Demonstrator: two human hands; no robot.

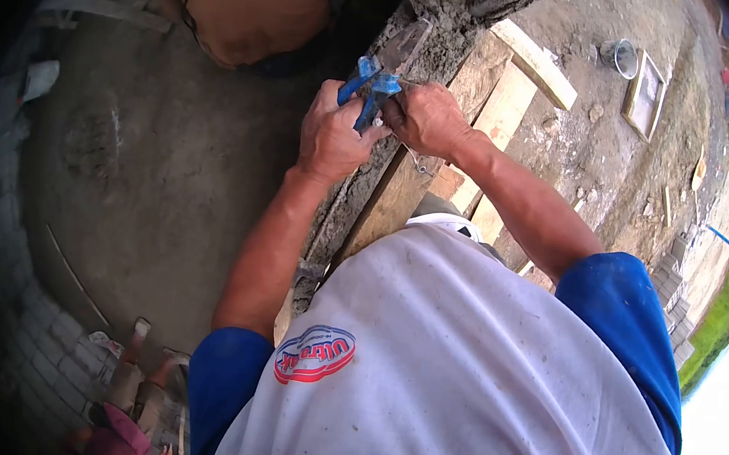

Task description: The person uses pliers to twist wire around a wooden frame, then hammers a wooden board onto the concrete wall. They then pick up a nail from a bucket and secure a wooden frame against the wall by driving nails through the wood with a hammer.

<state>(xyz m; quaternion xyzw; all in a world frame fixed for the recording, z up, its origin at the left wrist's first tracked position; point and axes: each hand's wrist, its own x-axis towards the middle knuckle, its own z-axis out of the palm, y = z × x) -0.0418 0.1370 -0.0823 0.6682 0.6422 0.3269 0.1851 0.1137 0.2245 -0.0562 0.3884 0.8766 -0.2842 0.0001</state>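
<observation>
My left hand [336, 135] is closed around a blue-handled pair of pliers [379, 88], above the rough mortar top of a narrow wall [346, 195]. Close beside it, my right hand [432, 120] has its fingers pinched together at the pliers. A thin wire [417, 159] with a small loop at its end shows just below the right hand and seems to run into its grip; the fingers hide the rest. Beyond the pliers, a flat grey blade-like piece [405, 45] rests on the mortar.
Wooden boards [503, 105] run along the wall's right side. On the dirt ground stand a bucket [619, 57] and a wooden-framed tray [647, 95]. A large brown rounded shape [241, 5] is at upper left. Another person [121, 432] is far below at lower left, near a block wall [45, 355].
</observation>
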